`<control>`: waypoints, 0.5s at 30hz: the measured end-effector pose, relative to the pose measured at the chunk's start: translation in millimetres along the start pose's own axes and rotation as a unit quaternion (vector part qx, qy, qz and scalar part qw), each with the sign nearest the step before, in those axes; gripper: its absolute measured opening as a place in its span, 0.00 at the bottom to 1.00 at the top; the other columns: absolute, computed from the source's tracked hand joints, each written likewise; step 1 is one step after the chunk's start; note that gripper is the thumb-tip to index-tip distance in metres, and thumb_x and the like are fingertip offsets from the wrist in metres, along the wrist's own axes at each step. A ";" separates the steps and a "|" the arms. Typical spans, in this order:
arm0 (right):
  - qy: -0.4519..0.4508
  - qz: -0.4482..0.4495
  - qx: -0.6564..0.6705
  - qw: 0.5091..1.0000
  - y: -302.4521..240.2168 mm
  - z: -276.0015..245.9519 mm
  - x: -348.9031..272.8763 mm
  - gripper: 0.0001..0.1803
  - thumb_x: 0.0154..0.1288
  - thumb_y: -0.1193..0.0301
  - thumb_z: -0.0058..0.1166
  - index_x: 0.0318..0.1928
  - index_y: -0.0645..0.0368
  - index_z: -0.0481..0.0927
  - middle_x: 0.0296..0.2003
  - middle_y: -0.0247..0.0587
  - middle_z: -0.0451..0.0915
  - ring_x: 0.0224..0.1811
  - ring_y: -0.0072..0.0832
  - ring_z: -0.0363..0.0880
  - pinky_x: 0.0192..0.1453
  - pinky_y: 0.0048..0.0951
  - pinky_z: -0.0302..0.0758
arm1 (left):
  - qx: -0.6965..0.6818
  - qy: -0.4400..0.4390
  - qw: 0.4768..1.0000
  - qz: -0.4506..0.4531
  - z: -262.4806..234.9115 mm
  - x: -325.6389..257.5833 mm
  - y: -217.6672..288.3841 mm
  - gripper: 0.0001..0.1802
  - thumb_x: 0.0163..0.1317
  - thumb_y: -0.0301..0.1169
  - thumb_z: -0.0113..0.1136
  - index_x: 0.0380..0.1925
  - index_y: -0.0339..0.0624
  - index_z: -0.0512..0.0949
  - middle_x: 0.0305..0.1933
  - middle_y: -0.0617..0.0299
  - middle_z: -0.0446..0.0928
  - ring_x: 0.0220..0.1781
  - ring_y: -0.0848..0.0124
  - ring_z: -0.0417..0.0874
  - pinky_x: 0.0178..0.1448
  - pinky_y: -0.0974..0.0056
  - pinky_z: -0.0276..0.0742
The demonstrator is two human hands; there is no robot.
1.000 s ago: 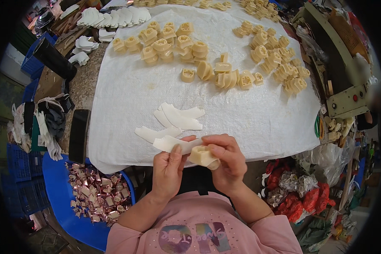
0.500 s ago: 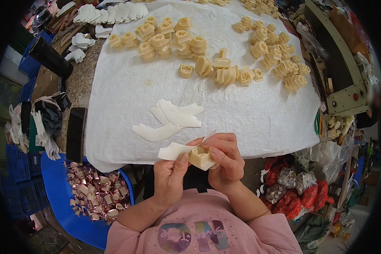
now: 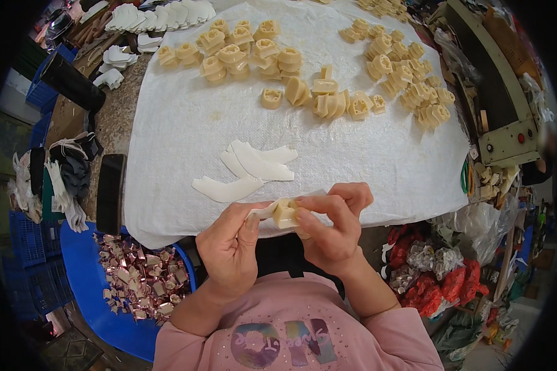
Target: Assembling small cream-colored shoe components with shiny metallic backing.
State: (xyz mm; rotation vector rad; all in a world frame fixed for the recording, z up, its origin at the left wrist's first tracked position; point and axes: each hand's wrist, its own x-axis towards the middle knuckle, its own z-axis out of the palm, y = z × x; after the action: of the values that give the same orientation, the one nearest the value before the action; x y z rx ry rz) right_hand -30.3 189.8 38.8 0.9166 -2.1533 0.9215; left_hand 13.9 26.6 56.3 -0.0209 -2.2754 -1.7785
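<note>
Small workshop, hand-assembly bench. Evidence: white cloth [image 3: 179, 123] spread over the worktable; batches of identical cream moulded parts [image 3: 408, 80] at 12 to 1 o'clock; stacked white cut pieces [image 3: 161, 15] at 11 o'clock; blue tub [image 3: 86, 272] of foil offcuts at 8 o'clock; bench machine [image 3: 507, 123] with buttons at 3 o'clock.
</note>
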 end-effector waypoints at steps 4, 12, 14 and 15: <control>-0.105 0.041 -0.056 0.992 -12.3 -10.2 8.6 0.14 0.35 0.76 0.57 0.30 0.51 0.77 0.30 0.30 0.72 0.36 0.30 0.67 0.44 0.42 0.50 | 0.007 0.006 1.000 0.009 6.5 -5.1 -6.4 0.08 0.63 0.21 0.52 0.37 0.29 0.79 0.30 0.53 0.79 0.29 0.73 0.77 0.32 0.70 0.71; -0.177 0.062 -0.045 0.981 -6.3 -3.6 -1.5 0.13 0.34 0.77 0.57 0.26 0.53 0.73 0.26 0.31 0.65 0.34 0.31 0.65 0.44 0.43 0.51 | 0.127 -0.001 0.984 0.124 20.9 -8.3 -16.8 0.09 0.60 0.20 0.55 0.39 0.28 0.77 0.30 0.53 0.76 0.28 0.62 0.76 0.32 0.65 0.72; -0.154 0.065 -0.018 0.986 0.8 0.6 -5.0 0.13 0.35 0.78 0.57 0.27 0.53 0.74 0.27 0.31 0.65 0.34 0.31 0.65 0.44 0.43 0.51 | 0.140 0.002 0.979 0.147 21.4 -8.7 -17.5 0.10 0.59 0.21 0.56 0.40 0.28 0.77 0.31 0.52 0.76 0.29 0.61 0.76 0.33 0.64 0.72; -0.131 0.066 0.011 0.989 4.1 1.9 -5.8 0.13 0.36 0.80 0.57 0.28 0.53 0.74 0.27 0.31 0.66 0.35 0.31 0.65 0.44 0.42 0.51 | 0.117 -0.007 0.985 0.125 20.2 -8.4 -14.7 0.09 0.59 0.22 0.57 0.40 0.29 0.78 0.33 0.53 0.76 0.30 0.64 0.76 0.34 0.65 0.72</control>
State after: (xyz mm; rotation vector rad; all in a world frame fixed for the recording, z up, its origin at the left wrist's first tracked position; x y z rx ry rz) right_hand -30.7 192.4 32.0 0.9587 -2.4559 0.9325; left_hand 15.8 43.3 36.0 -0.2645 -2.3568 -1.3856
